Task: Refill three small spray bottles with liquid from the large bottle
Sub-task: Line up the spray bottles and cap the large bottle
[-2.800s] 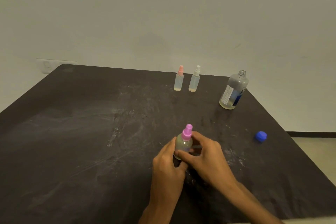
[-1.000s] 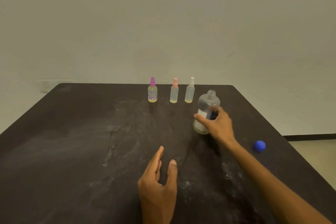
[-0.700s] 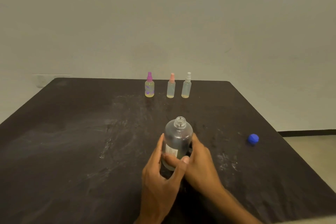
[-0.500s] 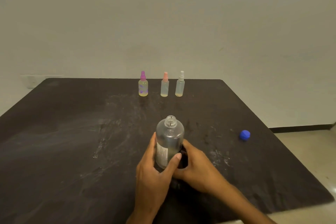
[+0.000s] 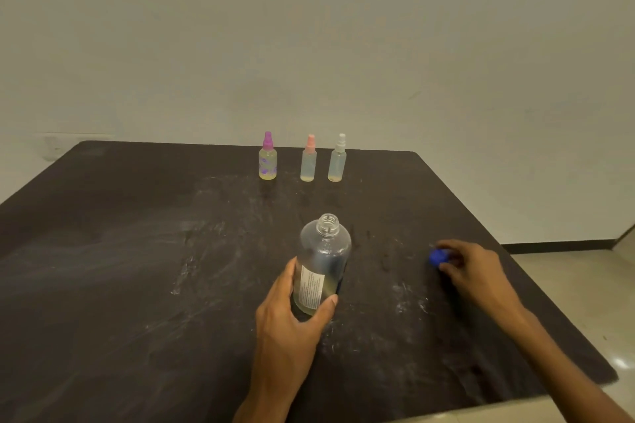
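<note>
Left hand grips the uncapped large bottle upright — right hand pinches the blue cap.

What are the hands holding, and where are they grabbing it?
The left hand grips the large bottle around its lower body, by the label. The right hand has its fingertips on the blue cap, which lies on the table.
</note>
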